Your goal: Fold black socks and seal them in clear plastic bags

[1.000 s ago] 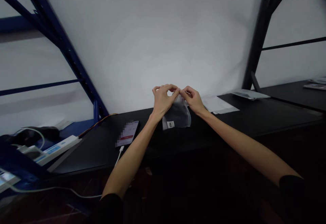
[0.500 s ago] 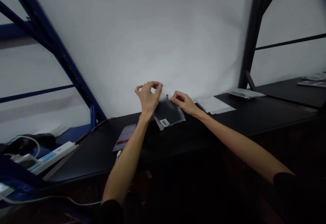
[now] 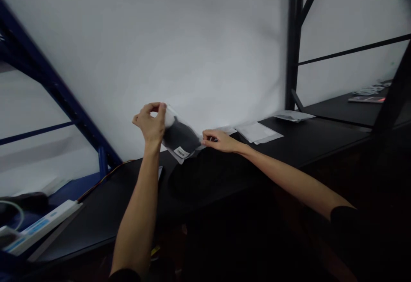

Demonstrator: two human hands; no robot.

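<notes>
One clear bag (image 3: 181, 138) held tilted between left hand (image 3: 150, 121) and right hand (image 3: 221, 141)

The bag is held near the back of a black tabletop (image 3: 231, 175), before a pale wall (image 3: 192, 51). Its top corner is pinched between the thumb and fingers of the left hand, which is raised the higher of the two. At its right-hand side the edge is gripped by the fingertips of the right hand, so that the upper edge is slanted downward from left to right. Something dark and flat is contained in the bag, and a white barcode label (image 3: 181, 152) is seen near its lower edge. Whether the lowest corner is touching the tabletop cannot be told.

Behind the left forearm a phone (image 3: 160, 172) is almost wholly hidden. Farther left, a white and blue power strip (image 3: 43, 226) is seen beside a blue metal frame (image 3: 51, 76), with thin coloured wires (image 3: 117, 169) laid close by. To the right of the right hand, flat white packets (image 3: 259, 132) are laid overlapping on the tabletop; beyond them another pouch (image 3: 293, 116) is placed near a dark upright post (image 3: 293, 42). Both forearms are bare below black sleeves (image 3: 343, 215).
</notes>
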